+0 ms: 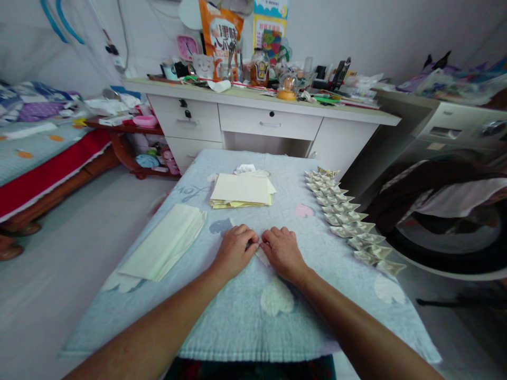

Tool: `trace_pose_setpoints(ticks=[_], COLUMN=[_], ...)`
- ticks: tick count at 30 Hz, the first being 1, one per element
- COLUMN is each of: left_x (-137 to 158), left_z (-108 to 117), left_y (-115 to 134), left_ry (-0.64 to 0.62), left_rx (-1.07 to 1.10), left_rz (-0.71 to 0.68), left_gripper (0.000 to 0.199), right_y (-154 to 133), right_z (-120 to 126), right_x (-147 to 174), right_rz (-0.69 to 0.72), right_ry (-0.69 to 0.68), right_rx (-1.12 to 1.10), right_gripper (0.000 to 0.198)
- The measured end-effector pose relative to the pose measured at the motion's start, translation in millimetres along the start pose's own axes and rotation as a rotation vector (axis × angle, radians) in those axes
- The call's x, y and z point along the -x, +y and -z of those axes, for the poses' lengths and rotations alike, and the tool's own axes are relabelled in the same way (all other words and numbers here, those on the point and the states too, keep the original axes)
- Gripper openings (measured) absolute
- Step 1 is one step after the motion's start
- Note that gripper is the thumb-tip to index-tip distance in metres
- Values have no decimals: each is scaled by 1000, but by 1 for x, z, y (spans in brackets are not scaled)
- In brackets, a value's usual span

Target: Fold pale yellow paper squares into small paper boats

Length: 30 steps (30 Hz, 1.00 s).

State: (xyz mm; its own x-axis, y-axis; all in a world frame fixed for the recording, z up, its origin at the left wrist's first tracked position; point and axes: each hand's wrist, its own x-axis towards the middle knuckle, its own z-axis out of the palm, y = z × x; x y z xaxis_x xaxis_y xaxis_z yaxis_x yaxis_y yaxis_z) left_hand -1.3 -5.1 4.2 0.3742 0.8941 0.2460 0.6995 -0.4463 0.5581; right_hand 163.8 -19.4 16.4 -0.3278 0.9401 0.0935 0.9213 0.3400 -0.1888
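Observation:
Near the middle of the cloth-covered table [237,316], my left hand [236,246] and my right hand [283,252] meet with their fingertips close together. Both are closed on a small folded piece of paper [262,257], mostly hidden under the fingers; a pale corner shows between them. Beyond the hands lies a stack of cream paper sheets [241,189]. To the left is a longer pile of pale paper [164,244], set at a slant. Rows of folded paper boats [346,217] run down the table's right side.
A crumpled white paper [244,168] sits behind the stack. Past the table stands a white desk [271,119] crowded with jars, a clock and an orange bag [221,39]. A washing machine [447,132] with cloth hanging from its door is at right, a bed [47,153] at left.

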Motion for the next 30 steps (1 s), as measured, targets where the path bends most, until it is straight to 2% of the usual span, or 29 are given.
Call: trace_pose_setpoints(ticks=[5,10,16,19,21,30], left_x=[1,2,2,2,2,4], left_z=[3,10,13,13,12,7], left_y=[1,0,-4,-5,-5,1], left_ry=[3,-50,-85,-79,-77,-33], left_rx=[-154,-164,-102,-79,-83,-189], left_rz=[150,245,249,250,255,209], left_gripper=[6,11,8,13,17,9], right_y=[0,0,-2,-3,-4,-4], right_z=[0,0,0,0,0,-1], right_x=[0,0,1,1,1,1], right_rz=[-6,-9,0,3,0,-35], right_ry=[-3,15,30,30,31,36], right_rx=[-14,-44,-47,-23,-10,-24], right_gripper=[12,9,18,20,21,14])
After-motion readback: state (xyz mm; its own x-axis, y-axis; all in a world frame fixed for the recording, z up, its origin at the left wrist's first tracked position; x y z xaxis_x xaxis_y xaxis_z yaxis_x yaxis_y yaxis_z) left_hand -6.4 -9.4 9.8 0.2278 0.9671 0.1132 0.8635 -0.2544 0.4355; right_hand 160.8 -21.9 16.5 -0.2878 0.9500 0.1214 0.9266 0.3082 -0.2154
